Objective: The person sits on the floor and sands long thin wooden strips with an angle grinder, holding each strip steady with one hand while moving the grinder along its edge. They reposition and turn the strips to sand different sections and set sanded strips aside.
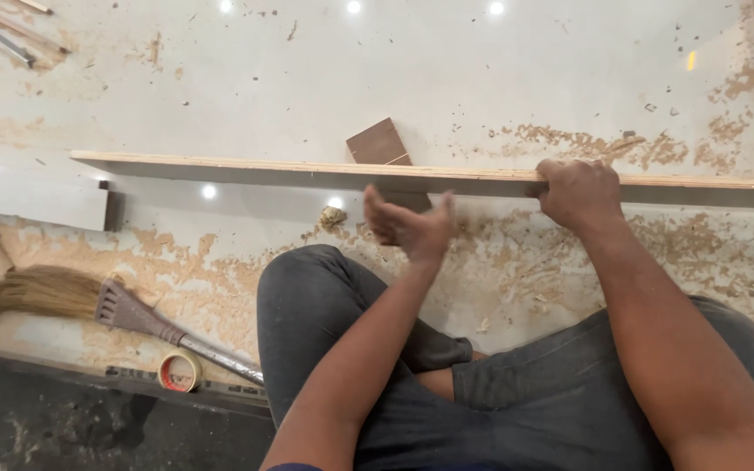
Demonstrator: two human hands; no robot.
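Dark-trousered crossed legs (412, 384) fill the foreground, seated on a pale floor (447, 78) strewn with sawdust. Across it runs a long plywood board (246, 166) standing on edge. At the left lie a straw broom (89, 301) and, touching its handle, a roll of tape (180, 371). A small brown offcut (379, 142) sits just behind the board. Right hand (579, 192) clenches the board's top edge; left hand (407, 225) hovers loose and blurred, holding nothing, near the board.

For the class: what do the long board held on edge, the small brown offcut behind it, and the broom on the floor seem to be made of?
Long board: probably plywood, its pale raw edge faintly layered; right hand grips it.
Small offcut: likely brown laminated board, smooth and matte.
Broom: dry grass-like bristles; the handle looks plastic or metal.
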